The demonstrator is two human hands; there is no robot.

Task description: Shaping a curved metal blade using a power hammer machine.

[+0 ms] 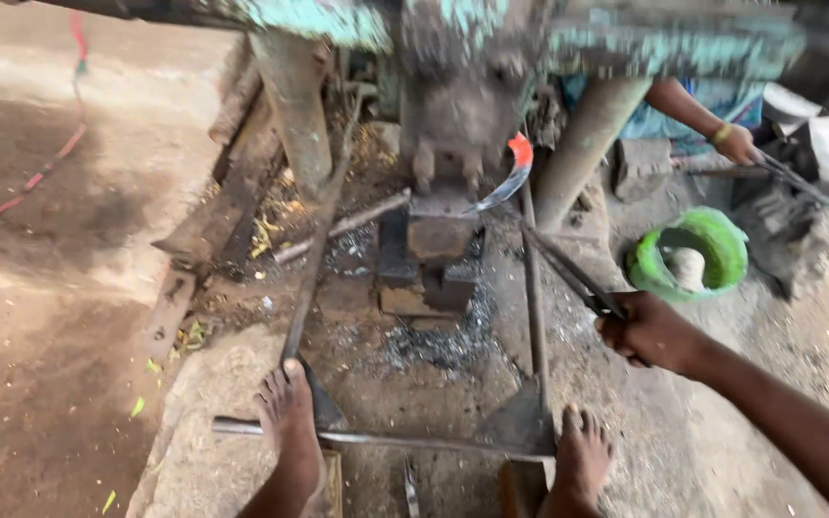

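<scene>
Feet (292, 422) are bracing on the treadle bar (376, 440) while, further right, the glowing curved blade (509, 178) is lying on the anvil block (438, 233) under the hammer head, gripped by tongs (568, 271) the right hand (650, 333) is clenching tight, left hand out of view—forging in hand, I'd judge, demanding steady positioning.

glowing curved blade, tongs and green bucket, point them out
glowing curved blade (509, 182), head view, on its grey middle below the red-hot tip
tongs (568, 269), head view, mid-shaft
green bucket (722, 238), head view, on its rim
</scene>
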